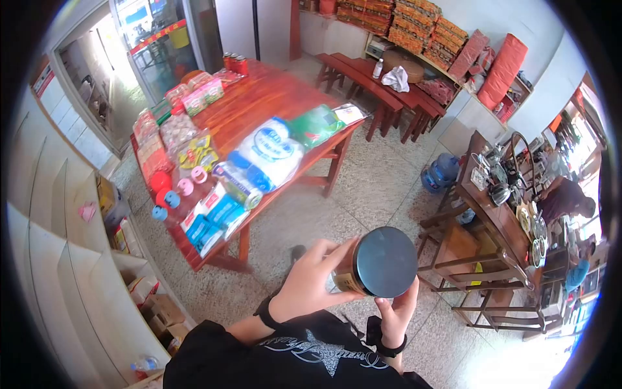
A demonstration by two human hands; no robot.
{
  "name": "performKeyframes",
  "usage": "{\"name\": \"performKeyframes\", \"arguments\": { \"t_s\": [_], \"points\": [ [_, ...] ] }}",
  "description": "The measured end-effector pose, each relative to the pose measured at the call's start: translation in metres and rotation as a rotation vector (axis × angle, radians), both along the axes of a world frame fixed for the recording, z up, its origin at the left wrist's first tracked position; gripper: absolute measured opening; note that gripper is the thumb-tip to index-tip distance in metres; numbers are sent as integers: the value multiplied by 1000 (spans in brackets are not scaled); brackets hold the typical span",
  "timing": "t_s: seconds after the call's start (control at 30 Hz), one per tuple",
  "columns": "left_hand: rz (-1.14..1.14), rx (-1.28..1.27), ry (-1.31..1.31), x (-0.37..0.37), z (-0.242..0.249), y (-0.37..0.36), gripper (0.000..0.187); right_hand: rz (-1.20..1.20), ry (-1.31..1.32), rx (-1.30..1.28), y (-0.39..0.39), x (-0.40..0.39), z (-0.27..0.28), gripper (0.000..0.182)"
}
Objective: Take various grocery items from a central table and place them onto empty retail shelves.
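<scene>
1. Round brown jar with a flat black lid (379,262): held in the air in the lower centre of the frame, beyond the black printed shirt (291,356).
2. Axis: tilted. The lid end faces the camera; the brown body recedes toward the left of the frame.
3. Left hand (308,279): spread to the jar's width, gripping the body from the left. Fingers bear on the upper side, thumb on the lower side.
4. Right hand (396,314): partly curled, closed against the jar at the lid's lower and lower-right edge. Exact finger contact beneath the lid cannot be seen.
5. Proximity: both hands touch the jar. Left is nearer the body; right is nearer the lid.
</scene>
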State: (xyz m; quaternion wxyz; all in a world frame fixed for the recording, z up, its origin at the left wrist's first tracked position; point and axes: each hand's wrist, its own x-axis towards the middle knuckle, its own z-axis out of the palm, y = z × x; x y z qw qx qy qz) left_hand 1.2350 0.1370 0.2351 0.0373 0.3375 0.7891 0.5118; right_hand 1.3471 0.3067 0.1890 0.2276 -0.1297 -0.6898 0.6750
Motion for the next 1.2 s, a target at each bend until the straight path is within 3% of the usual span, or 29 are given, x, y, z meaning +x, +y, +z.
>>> {"name": "performKeyframes", "arguments": {
  "t_s": [0.2, 0.4, 0.57, 0.63, 0.9, 1.1, 1.2],
  "points": [
    [-68, 40, 32, -71, -13, 44, 84, -86, 65, 89, 41, -62, -8, 78],
    [-89, 49, 73, -139, -5, 96, 84, -41, 82, 55, 93, -127, 9, 104],
    [-114, 20, 115, -180, -18, 130, 83, -111, 51, 77, 118, -167, -7, 109],
    [-72, 12, 75, -190, -25, 139, 81, -97, -21, 192, 129, -183, -10, 108],
    [171, -69, -123, -231, -47, 155, 83, 209, -36, 68, 163, -284, -29, 105],
    [442, -171, -44, -281, -59, 188, 85, 444, 16, 257, 210, -387, -41, 104],
    [519, -68, -71, -307, -90, 204, 88, 513, 73, 413, 226, -437, -43, 101]
  ]
}}
